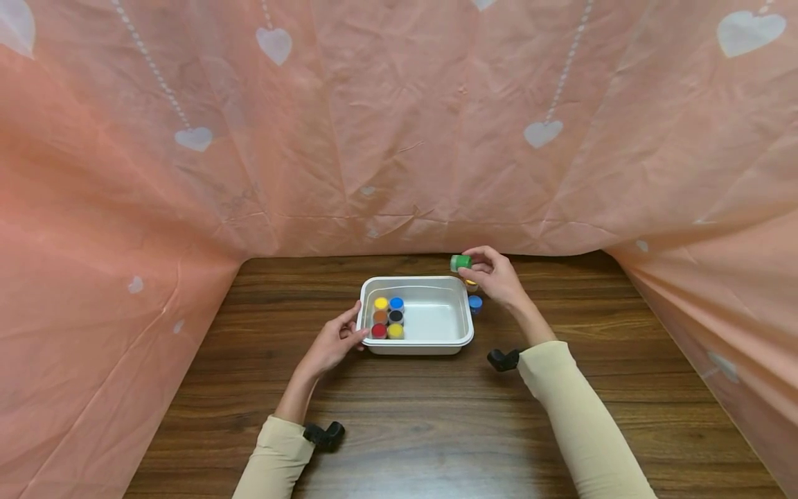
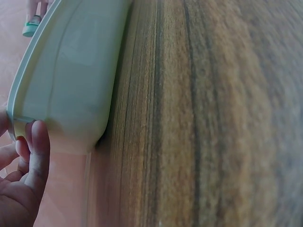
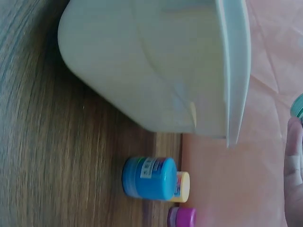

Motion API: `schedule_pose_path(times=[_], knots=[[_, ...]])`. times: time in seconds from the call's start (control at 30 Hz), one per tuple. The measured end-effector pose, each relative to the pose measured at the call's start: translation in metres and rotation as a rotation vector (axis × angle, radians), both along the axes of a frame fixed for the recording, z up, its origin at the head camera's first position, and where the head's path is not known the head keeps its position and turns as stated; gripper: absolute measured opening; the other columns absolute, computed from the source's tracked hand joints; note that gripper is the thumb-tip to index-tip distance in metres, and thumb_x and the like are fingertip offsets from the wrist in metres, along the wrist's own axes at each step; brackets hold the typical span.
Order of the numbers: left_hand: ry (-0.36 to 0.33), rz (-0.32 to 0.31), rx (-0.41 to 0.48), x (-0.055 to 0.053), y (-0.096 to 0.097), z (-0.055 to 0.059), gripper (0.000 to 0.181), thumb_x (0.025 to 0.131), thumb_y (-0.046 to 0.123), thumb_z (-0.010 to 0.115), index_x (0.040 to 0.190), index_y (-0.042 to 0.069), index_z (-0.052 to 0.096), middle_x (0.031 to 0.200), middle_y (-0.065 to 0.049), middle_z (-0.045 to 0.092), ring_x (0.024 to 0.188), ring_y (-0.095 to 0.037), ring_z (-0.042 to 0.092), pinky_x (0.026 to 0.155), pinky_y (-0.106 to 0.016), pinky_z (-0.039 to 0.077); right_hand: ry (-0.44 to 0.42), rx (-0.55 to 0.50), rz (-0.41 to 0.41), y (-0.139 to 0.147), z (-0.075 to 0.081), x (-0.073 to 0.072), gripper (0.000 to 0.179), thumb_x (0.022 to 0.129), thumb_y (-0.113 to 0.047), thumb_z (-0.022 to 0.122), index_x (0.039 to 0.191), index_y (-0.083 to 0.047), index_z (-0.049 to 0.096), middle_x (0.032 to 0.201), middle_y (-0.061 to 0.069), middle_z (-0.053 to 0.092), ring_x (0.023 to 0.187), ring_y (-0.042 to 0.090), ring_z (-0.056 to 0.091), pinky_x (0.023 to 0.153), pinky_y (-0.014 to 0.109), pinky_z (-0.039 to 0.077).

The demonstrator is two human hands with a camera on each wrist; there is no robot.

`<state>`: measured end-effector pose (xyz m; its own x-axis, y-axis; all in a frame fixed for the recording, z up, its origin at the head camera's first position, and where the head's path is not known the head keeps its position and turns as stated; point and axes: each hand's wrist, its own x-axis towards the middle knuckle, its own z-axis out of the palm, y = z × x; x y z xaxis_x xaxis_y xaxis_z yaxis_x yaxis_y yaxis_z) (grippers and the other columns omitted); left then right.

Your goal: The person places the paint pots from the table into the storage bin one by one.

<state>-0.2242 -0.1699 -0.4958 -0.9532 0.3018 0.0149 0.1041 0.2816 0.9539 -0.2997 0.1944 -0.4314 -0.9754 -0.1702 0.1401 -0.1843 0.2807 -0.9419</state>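
Note:
My left hand [image 1: 332, 341] grips the left rim of a white plastic tray [image 1: 430, 342], fingers under the lip in the left wrist view. Inside, along the tray's left side, stand several small paint jars in two columns: yellow [image 1: 381, 303], blue [image 1: 396, 303], brown [image 1: 379, 317], black [image 1: 395, 317], red [image 1: 379, 331] and another yellow one [image 1: 395, 331]. Beyond the tray's back right corner, my right hand [image 1: 495, 278] pinches a green paint jar [image 1: 461, 263], tipped on its side and raised above the table.
Beside the tray's right wall stands a blue jar [image 3: 150, 178], with a light orange jar [image 3: 182, 187] and a magenta jar [image 3: 182, 217] behind it. A pink curtain [image 1: 399, 173] hangs around the wooden table [image 1: 411, 409] at the back and sides.

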Motion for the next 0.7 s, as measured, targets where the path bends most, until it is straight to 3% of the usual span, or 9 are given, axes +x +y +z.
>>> schedule_pose_path(times=[0.2,0.3,0.5,0.7], knots=[[-0.004,0.003,0.0,0.0,0.001,-0.001,0.066,0.103,0.01,0.065,0.16,0.0,0.033,0.09,-0.008,0.056,0.075,-0.016,0.059,0.08,-0.046,0.064,-0.044,-0.089,0.044,-0.007,-0.001,0.0,0.044,0.094,-0.002,0.073,0.132,0.004,0.051,0.123,0.021,0.057,0.094,0.009,0.066,0.076,0.028,0.062],[-0.005,0.008,-0.004,-0.001,0.001,-0.001,0.066,0.102,0.01,0.066,0.16,0.001,0.034,0.089,-0.008,0.056,0.074,-0.016,0.059,0.079,-0.044,0.065,-0.048,-0.109,0.053,-0.011,-0.002,0.0,0.044,0.094,0.001,0.073,0.13,0.004,0.048,0.122,0.02,0.055,0.097,0.012,0.066,0.077,0.025,0.061],[0.0,0.008,0.01,0.0,0.002,0.001,0.066,0.102,0.009,0.065,0.16,0.0,0.034,0.089,-0.008,0.056,0.075,-0.015,0.059,0.078,-0.045,0.064,0.01,-0.113,0.1,-0.014,-0.002,0.0,0.052,0.095,0.002,0.072,0.143,-0.003,0.053,0.129,0.02,0.052,0.104,0.016,0.067,0.078,0.02,0.058],[-0.012,0.008,0.023,0.001,0.002,0.003,0.067,0.102,0.006,0.064,0.16,-0.002,0.031,0.088,-0.008,0.056,0.075,-0.016,0.06,0.081,-0.054,0.062,0.034,-0.1,0.11,-0.016,-0.003,0.002,0.046,0.097,-0.001,0.07,0.141,-0.005,0.057,0.129,0.02,0.054,0.108,0.018,0.069,0.083,0.029,0.062]])
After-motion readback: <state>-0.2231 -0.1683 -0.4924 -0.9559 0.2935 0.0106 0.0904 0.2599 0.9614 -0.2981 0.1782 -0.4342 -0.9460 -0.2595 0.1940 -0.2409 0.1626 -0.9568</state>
